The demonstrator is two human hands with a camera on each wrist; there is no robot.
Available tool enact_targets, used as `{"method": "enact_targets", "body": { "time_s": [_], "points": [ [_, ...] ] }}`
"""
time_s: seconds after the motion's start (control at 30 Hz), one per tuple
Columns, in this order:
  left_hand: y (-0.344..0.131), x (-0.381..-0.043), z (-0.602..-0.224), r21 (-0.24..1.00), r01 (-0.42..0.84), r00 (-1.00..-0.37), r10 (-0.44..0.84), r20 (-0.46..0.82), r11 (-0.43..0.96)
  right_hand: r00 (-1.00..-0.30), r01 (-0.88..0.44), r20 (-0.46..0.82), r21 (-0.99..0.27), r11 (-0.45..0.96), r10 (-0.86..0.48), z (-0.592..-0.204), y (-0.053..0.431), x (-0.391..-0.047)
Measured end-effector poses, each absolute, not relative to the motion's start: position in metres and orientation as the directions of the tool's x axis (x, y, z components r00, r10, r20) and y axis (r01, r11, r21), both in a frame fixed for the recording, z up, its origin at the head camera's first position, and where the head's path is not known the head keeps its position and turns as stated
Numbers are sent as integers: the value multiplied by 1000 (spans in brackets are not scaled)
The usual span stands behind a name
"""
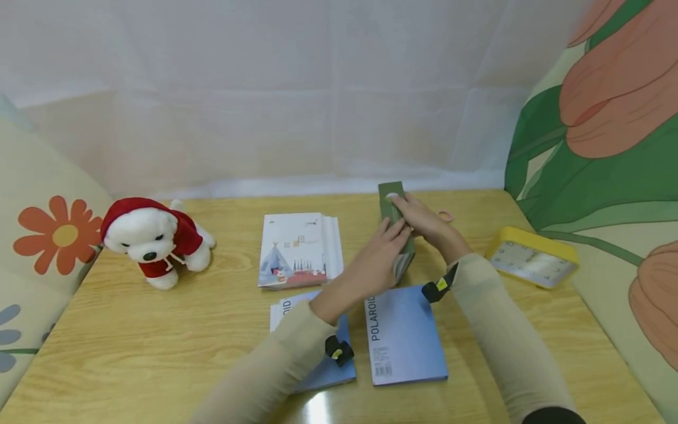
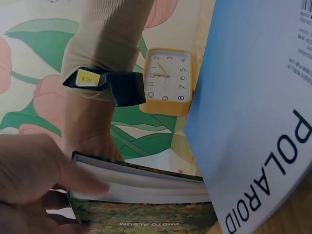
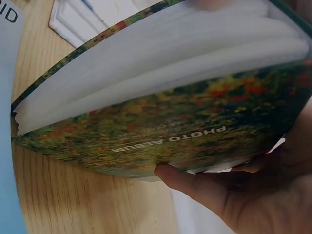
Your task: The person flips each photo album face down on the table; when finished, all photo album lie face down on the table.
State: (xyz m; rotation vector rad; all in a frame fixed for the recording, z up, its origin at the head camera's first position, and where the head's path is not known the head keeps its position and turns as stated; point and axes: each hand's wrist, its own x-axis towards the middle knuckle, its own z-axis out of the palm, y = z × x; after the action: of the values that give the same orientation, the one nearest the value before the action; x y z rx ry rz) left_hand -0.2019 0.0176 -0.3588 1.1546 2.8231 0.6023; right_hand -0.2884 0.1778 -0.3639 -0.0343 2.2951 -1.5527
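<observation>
A photo album [image 1: 392,191] with a green spine stands on edge at the back of the table, held by both hands. Its flowery cover [image 3: 146,141] and white page edges [image 3: 161,63] fill much of the right wrist view. My left hand [image 1: 378,253] grips the near side, thumb over the page edges in the left wrist view. On the far side, my right hand [image 1: 422,221] holds the album, with its thumb [image 3: 178,180] against the cover. Just in front of the album lies a blue POLAROID book [image 1: 408,347].
Left of that book, more blue books [image 1: 331,371] lie partly under my left forearm. Behind them is a pile of white books [image 1: 291,244] with a tent picture. A plush dog [image 1: 153,235] sits far left, a yellow clock [image 1: 532,259] right. A small pink ring [image 1: 446,216] lies behind my right hand.
</observation>
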Motion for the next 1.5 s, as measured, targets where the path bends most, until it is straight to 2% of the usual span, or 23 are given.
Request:
{"method": "enact_targets", "body": {
  "time_s": [0.1, 0.2, 0.37, 0.43, 0.5, 0.57, 0.63, 0.73, 0.87, 1.17, 1.27, 1.5],
  "points": [
    [14, -201, -362, 404, 665, -720, 683, 123, 628, -936, 162, -273, -893, 419, -220, -362, 176, -288],
    [11, -200, -365, 424, 667, -718, 681, 144, 613, -954, 77, -206, -872, 484, -219, -358, 174, -288],
    [10, -202, -370, 478, 668, -723, 650, 233, 571, -973, -125, -55, -694, 709, -225, -347, 168, -290],
    [9, -203, -373, 553, 642, -746, 599, 291, 531, -971, -174, -22, -614, 770, -237, -344, 165, -290],
    [8, -204, -377, 655, 576, -797, 516, 314, 490, -969, -196, -13, -576, 794, -248, -340, 163, -290],
    [7, -207, -382, 750, 477, -860, 420, 289, 459, -968, -197, -18, -563, 803, -250, -338, 161, -290],
    [6, -212, -390, 818, 360, -911, 357, 205, 449, -968, -192, -23, -569, 800, -249, -337, 160, -291],
    [8, -223, -404, 848, 267, -920, 383, 83, 459, -969, -180, -40, -570, 802, -246, -337, 160, -292],
    [12, -233, -422, 857, 242, -892, 451, 13, 455, -966, -172, -64, -556, 813, -249, -339, 158, -294],
    [8, -236, -428, 819, 225, -908, 418, -20, 528, -965, -147, -83, -616, 774, -249, -351, 161, -296],
    [5, -237, -424, 768, 227, -915, 400, -41, 599, -961, -116, -122, -636, 763, -248, -360, 169, -296],
    [4, -240, -423, 568, 280, -907, 408, -108, 774, -956, -111, -157, -588, 801, -247, -387, 179, -291]
  ]
}}
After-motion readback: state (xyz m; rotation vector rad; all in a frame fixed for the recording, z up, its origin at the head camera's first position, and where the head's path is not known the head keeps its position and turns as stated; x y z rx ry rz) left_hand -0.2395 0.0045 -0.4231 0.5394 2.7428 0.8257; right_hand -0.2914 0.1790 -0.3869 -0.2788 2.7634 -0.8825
